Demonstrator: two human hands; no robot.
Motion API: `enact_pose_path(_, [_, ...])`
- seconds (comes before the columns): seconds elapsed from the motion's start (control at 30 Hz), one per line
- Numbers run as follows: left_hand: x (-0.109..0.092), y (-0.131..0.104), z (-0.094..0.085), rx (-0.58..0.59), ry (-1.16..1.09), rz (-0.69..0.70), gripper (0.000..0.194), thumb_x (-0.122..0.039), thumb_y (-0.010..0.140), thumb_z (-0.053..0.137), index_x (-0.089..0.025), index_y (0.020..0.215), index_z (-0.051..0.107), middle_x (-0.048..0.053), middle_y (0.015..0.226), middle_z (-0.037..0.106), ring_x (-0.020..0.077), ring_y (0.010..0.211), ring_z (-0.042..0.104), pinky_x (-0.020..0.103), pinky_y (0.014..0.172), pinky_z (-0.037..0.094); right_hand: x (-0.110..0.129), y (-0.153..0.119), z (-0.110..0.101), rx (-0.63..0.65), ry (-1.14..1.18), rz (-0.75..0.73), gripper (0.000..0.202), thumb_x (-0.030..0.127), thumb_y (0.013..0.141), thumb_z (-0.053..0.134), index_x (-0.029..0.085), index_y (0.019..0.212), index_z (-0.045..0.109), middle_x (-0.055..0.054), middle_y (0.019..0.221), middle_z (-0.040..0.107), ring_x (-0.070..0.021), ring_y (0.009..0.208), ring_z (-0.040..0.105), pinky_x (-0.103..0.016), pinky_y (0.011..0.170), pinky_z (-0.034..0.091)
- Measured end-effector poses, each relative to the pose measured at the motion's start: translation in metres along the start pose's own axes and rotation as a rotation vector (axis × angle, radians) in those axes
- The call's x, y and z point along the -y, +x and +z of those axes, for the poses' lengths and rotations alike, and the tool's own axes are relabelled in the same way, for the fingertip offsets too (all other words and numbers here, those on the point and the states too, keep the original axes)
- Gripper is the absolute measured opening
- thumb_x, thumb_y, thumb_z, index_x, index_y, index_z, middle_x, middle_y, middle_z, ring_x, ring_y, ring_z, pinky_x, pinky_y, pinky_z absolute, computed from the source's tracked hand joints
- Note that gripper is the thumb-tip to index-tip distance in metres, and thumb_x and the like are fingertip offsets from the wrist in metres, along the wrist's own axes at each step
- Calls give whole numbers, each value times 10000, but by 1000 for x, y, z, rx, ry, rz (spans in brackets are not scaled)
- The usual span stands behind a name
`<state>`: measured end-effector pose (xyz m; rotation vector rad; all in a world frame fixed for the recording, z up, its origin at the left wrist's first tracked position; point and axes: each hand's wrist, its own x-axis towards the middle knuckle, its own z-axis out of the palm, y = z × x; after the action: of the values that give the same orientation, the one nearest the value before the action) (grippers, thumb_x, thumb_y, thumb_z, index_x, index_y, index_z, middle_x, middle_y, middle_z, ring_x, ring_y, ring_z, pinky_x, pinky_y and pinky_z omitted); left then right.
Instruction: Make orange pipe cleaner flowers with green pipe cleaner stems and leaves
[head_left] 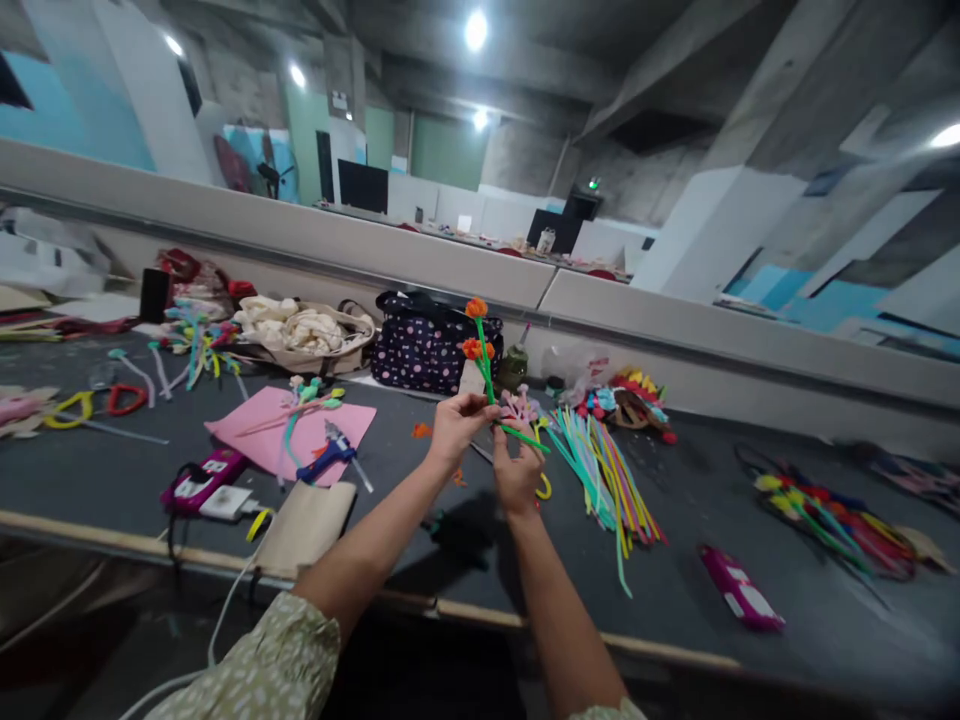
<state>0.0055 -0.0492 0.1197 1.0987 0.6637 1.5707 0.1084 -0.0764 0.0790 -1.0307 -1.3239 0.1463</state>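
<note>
Above the dark table I hold up a pipe-cleaner flower [489,378] with fuzzy orange blooms on green stems. My left hand [459,428] is closed, pinching the stems at their lower part. Just below and to the right, my right hand [519,472] is closed on a green pipe cleaner [529,437] at the base of the flower, and its free end sticks out to the right. The fingertips of both hands nearly meet, so the join of the stems is partly hidden. Orange pieces [422,430] lie on the table left of my left hand.
Right of my hands lies a bundle of coloured pipe cleaners [611,470]. A blue glue gun [330,455] rests on pink paper [259,425] to the left. A dotted dark bag [412,345] stands behind. Magenta-and-white devices [739,588] lie near the front edge, with a white cable at left.
</note>
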Motion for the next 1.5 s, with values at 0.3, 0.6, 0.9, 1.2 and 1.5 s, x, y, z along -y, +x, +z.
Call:
enact_pose_path(0.3, [17,71,-2,74,-18,12,190,-280,575,793,-139,663,701,45,768,689,119,647,593,232,635,470,-38,60,15,103,-117,-109,86,282,819,577,234,865,631,-23,812,636,-181,835,582,-362,874,436])
enact_pose_path(0.6, [36,81,-27,77,4,-70,211,-280,573,800,-135,668,681,51,770,695,139,654,618,236,610,482,-40,58,26,221,119,229,115,310,781,627,203,820,641,-4,787,659,-145,744,604,-291,747,473])
enact_pose_path(0.9, [24,76,-34,166,-61,-140,227,-276,561,814,-121,662,683,60,708,677,146,601,611,236,517,475,-33,54,37,303,720,640,151,283,683,702,195,763,609,34,621,628,-112,552,589,-305,696,522])
enact_pose_path(1.2, [32,79,-27,116,-109,-146,291,-364,626,769,-126,772,689,38,716,667,115,616,599,238,634,491,-44,46,40,-5,223,214,88,281,784,624,199,812,617,3,742,632,-136,718,608,-298,754,478])
enact_pose_path(1.5, [37,79,-29,32,-24,-95,251,-310,575,799,-122,696,684,33,727,676,110,629,581,221,614,456,-47,47,34,220,-52,-13,175,234,817,552,216,981,609,-43,935,656,-168,891,598,-336,867,453])
